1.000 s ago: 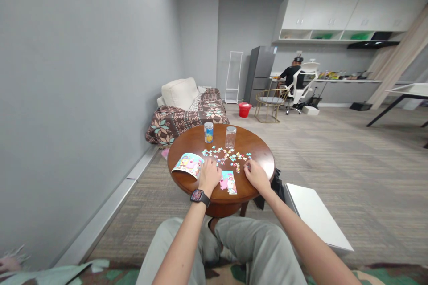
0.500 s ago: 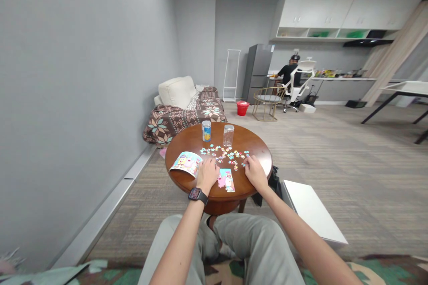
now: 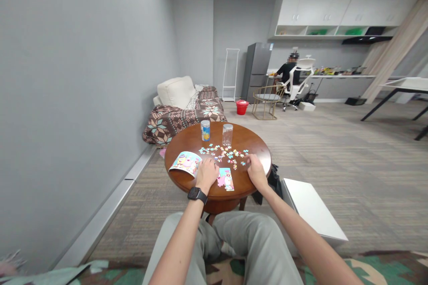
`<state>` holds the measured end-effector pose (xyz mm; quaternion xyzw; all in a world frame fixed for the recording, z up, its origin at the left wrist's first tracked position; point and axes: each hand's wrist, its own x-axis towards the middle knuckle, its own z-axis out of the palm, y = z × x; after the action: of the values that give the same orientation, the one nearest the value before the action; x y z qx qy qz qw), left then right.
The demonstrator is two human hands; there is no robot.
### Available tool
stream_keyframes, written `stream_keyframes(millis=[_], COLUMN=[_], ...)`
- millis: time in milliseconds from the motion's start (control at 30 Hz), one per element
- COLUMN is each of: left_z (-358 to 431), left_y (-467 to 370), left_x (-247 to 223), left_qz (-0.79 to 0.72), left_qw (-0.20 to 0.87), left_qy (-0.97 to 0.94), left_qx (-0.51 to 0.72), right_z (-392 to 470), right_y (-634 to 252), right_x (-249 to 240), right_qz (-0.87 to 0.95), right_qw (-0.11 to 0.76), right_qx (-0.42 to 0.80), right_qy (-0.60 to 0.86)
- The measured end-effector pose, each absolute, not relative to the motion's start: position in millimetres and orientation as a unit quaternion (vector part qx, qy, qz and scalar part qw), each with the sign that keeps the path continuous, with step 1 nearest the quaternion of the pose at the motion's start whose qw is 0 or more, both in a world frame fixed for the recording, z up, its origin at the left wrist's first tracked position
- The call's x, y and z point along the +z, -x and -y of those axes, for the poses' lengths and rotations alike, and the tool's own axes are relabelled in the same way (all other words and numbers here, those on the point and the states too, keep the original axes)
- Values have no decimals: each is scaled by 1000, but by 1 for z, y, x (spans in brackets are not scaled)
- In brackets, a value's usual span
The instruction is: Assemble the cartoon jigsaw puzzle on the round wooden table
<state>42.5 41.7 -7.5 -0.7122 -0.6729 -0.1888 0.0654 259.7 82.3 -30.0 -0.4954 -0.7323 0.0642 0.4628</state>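
On the round brown table several loose puzzle pieces lie scattered around the middle. My left hand rests between the curved picture sheet and a partly joined puzzle section; its fingers are curled and what is under them is hidden. At the right side of the pieces is my right hand, fingers bent, near a loose piece; whether it holds anything is too small to tell. A blue printed can and a clear jar with a silver lid stand behind the pieces.
A white box is at the table's right, beside a black bag. Behind the table are a covered sofa and a red bucket. A person sits far back by the counter.
My right hand has shifted slightly right, away from the loose piece near its fingertips. My left hand stays in place. The view has moved slightly.
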Motion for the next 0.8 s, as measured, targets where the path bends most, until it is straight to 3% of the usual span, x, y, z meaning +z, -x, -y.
stream_keyframes(millis=[800], left_z=[-41], left_y=[-41], left_x=[-7], left_qz=[661], left_qw=[48], left_qy=[721], left_qx=[-201], right_z=[-86], right_y=[-255], right_x=[-30], right_qz=[762], right_qw=[316], right_qx=[-45], right_qy=[563])
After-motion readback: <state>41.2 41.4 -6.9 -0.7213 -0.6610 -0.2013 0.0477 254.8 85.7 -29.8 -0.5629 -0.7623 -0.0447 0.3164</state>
